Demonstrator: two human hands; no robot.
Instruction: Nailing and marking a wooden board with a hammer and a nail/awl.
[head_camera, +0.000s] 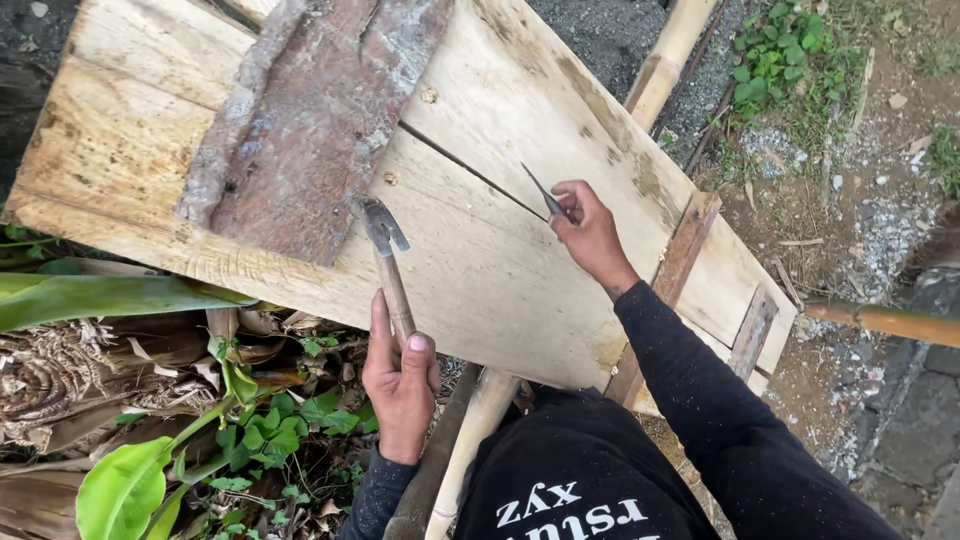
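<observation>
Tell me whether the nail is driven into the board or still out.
Out: the nail leans at a slant, full shaft showing, pinched in the right hand above the board. Whether its tip has bitten: cannot tell.

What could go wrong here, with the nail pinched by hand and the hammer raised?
1. The right hand pinches the nail near its top, so a missed blow would likely land on the fingers.
2. The nail leans and sits close to a crack in the wooden panel; it may bend or split the wood further.
3. The left hand holds the hammer low on its handle, so aim may suffer.
</observation>
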